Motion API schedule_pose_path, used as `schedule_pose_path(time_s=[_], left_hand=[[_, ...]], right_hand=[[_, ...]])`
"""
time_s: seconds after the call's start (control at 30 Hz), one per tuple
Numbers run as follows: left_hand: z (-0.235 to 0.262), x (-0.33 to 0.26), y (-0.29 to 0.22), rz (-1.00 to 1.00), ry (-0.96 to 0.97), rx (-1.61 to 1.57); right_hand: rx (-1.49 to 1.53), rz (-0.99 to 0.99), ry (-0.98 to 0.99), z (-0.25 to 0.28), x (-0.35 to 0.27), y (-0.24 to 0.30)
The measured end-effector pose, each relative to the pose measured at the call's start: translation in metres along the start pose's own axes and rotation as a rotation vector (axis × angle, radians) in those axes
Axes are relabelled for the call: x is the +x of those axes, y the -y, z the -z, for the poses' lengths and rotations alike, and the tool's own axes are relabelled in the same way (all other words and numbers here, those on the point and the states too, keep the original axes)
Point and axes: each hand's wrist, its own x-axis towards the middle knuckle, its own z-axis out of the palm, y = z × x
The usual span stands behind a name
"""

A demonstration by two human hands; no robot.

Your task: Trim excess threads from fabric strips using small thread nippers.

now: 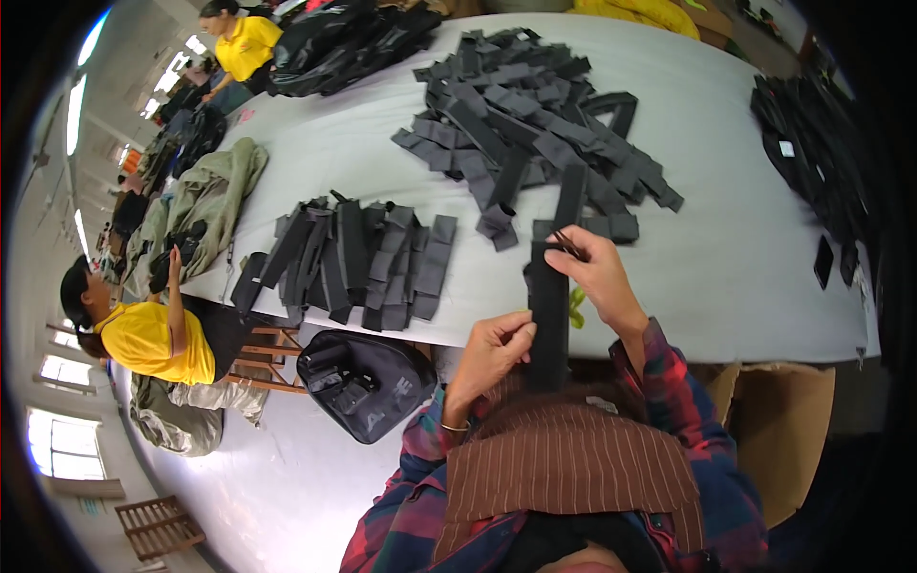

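A black fabric strip (548, 315) hangs upright in front of my chest, at the table's near edge. My left hand (492, 353) pinches its left side about midway down. My right hand (600, 277) is closed at its upper end, thumb lying on the strip. A thin dark object (569, 245), perhaps small snips, shows between the right fingers; its kind is unclear. Just beyond lies a large heap of dark grey fabric strips (535, 124), one reaching toward my right hand. To the left, a row of similar strips (358, 263) lies side by side along the edge.
A black bag (368, 387) is below the table's edge at left, a cardboard box (778, 430) at lower right. Black items (812, 162) and a phone-like slab (823, 262) lie at right. Two people in yellow shirts (158, 339) are at left, near olive cloth (205, 201).
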Motion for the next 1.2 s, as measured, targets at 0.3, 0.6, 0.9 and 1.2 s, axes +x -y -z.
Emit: schedule_pose_path(time_s=[0.3,0.6,0.9,1.2], left_hand=[[-0.007,0.011,0.029,0.02,-0.098,-0.163],[0.003,0.019,0.021,0.111,-0.256,-0.72],[0.017,0.016,-0.001,-0.034,-0.162,-0.582],[0.015,0.013,0.006,0.013,-0.251,-0.468]], right_hand=[[-0.294,0.372,0.013,-0.019,-0.027,0.012],[-0.528,0.595,0.032,-0.031,-0.038,-0.01],[-0.52,0.633,0.019,-0.031,-0.036,-0.014],[-0.561,0.525,0.064,-0.024,-0.045,-0.008]])
